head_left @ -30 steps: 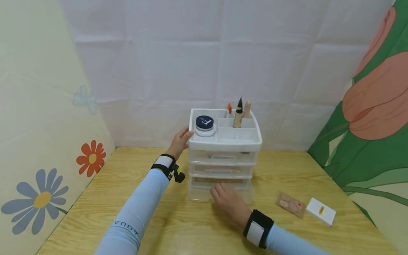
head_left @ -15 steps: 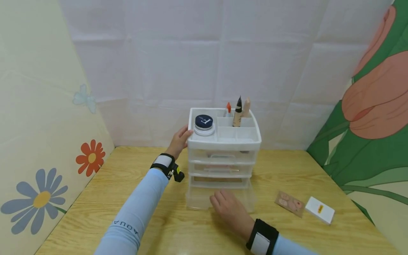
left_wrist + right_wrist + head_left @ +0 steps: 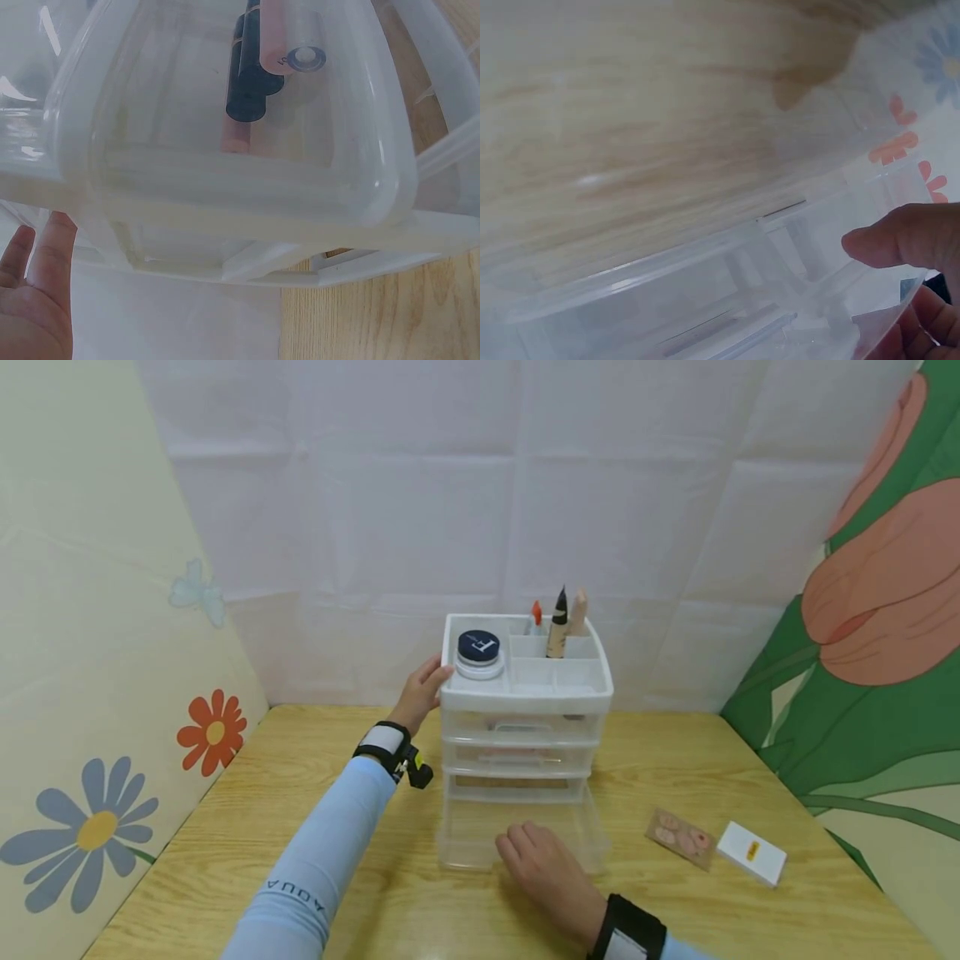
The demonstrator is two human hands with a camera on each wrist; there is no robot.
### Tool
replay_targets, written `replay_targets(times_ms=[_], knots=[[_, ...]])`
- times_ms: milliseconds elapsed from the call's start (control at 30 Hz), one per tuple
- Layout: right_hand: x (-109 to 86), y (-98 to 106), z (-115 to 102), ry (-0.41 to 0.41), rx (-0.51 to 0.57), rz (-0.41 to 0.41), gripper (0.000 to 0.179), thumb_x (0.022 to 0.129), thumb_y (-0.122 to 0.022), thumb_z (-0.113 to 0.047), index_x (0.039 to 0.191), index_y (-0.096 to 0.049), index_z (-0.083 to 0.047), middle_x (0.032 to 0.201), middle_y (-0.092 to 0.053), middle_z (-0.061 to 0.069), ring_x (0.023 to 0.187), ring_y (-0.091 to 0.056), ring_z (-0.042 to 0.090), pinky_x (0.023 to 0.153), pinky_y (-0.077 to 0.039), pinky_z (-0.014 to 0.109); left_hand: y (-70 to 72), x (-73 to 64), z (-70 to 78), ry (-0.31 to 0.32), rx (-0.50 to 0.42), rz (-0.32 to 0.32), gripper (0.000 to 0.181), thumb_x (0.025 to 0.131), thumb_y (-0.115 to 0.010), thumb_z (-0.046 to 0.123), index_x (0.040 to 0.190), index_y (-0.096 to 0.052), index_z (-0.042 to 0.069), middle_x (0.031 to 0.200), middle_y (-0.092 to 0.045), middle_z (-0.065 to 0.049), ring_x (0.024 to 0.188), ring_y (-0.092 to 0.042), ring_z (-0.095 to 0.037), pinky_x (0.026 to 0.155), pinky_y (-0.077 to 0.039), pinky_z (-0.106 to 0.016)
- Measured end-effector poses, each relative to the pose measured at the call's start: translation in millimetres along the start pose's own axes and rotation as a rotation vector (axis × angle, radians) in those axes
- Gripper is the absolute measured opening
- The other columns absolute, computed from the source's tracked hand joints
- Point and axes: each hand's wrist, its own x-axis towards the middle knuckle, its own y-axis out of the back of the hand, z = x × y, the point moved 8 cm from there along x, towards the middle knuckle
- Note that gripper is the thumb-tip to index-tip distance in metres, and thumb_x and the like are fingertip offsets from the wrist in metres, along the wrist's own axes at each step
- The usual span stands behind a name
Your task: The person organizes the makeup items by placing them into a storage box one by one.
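A white plastic drawer organizer with see-through drawers stands mid-table. My left hand lies against its upper left side, thumb at the top rim and the other fingers fairly straight. The left wrist view shows dark and pink tubes through the clear plastic. Low at the front, my right hand grips the front of the bottom drawer, which is pulled well out. The table's wood grain shows through its clear floor. In the right wrist view, the thumb is over the drawer front with the fingers curled beneath.
On the organizer's top sit a dark-lidded jar, a black-tipped beige tube and an orange-tipped item. To the right on the wooden table lie a brown patterned flat packet and a white box.
The bottom drawer has slid out toward the person, drawn by my right hand, which moved nearer with it. My left hand has stayed at the organizer's side.
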Motion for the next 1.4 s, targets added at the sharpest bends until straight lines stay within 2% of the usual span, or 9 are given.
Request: replay_targets(times_ms=[333,567,700,867,967,1100,1200,1400], knots=[[-3.1,0.8,-1.3,-0.011,-0.017,-0.037,0.028,0.088,-0.027,-0.001,0.089,-0.054,-0.005,0.080,-0.046,0.003,0.068,-0.044,0.015,0.053,-0.039,0.025,0.5,0.2,0.0,-0.005,0.012,-0.002,0.057,0.099,-0.047,0.027,0.151,-0.034,0.009,0.148,-0.041,-0.016,0.128,-0.045,-0.033,0.104,-0.042,-0.047],[-2.3,2.4,-2.9,0.007,-0.046,0.005,0.031,0.093,-0.022,0.002,0.086,-0.051,-0.005,0.077,-0.042,0.003,0.065,-0.041,0.016,0.050,-0.035,0.025,1.4,2.3,-0.8,-0.008,0.005,-0.004,0.058,0.099,-0.048,0.029,0.152,-0.033,0.010,0.149,-0.039,-0.015,0.129,-0.045,-0.033,0.103,-0.042,-0.048],[-1.9,2.4,-2.2,0.001,-0.044,-0.002,0.032,0.094,-0.021,0.001,0.086,-0.051,-0.005,0.077,-0.042,0.002,0.065,-0.042,0.016,0.050,-0.034,0.024,1.3,2.8,-1.1,-0.005,0.004,-0.008,0.058,0.099,-0.048,0.030,0.152,-0.033,0.011,0.149,-0.039,-0.014,0.129,-0.045,-0.032,0.104,-0.042,-0.048],[-3.1,3.3,-1.6,-0.001,-0.013,-0.008,0.021,0.088,-0.031,0.000,0.088,-0.052,-0.005,0.079,-0.043,0.002,0.067,-0.043,0.016,0.051,-0.036,0.024,0.1,0.9,-0.6,0.002,-0.004,-0.006,0.057,0.100,-0.047,0.028,0.152,-0.032,0.010,0.151,-0.036,-0.015,0.131,-0.043,-0.033,0.104,-0.041,-0.047],[-4.4,3.2,-0.4,-0.002,0.042,-0.034,0.011,0.082,-0.048,0.000,0.090,-0.054,-0.004,0.080,-0.046,0.003,0.068,-0.044,0.016,0.053,-0.039,0.025,0.0,0.0,-1.0,0.003,-0.008,-0.003,0.057,0.099,-0.047,0.028,0.152,-0.032,0.010,0.151,-0.037,-0.015,0.131,-0.043,-0.033,0.104,-0.041,-0.047],[-4.5,2.9,5.6,-0.058,0.173,-0.138,0.027,0.074,-0.074,-0.004,0.096,-0.059,-0.004,0.086,-0.051,0.002,0.074,-0.049,0.015,0.061,-0.047,0.026,0.3,-0.4,-1.1,-0.002,-0.002,-0.008,0.058,0.099,-0.047,0.029,0.152,-0.032,0.010,0.151,-0.037,-0.015,0.131,-0.043,-0.033,0.105,-0.040,-0.049],[-3.6,8.7,12.4,-0.114,0.244,-0.167,0.040,0.068,-0.083,-0.009,0.100,-0.060,-0.003,0.090,-0.055,0.003,0.078,-0.054,0.016,0.067,-0.052,0.029,-0.1,-0.5,-0.5,-0.006,0.003,-0.014,0.059,0.099,-0.047,0.029,0.153,-0.031,0.010,0.152,-0.036,-0.015,0.131,-0.042,-0.033,0.105,-0.039,-0.049],[-1.8,30.3,27.2,-0.140,0.269,-0.081,0.046,0.065,-0.085,-0.008,0.103,-0.060,0.000,0.094,-0.058,0.006,0.083,-0.059,0.019,0.071,-0.055,0.033,0.0,-0.5,1.0,-0.004,-0.002,-0.006,0.059,0.099,-0.047,0.028,0.152,-0.032,0.009,0.151,-0.036,-0.016,0.130,-0.043,-0.034,0.105,-0.040,-0.049]])
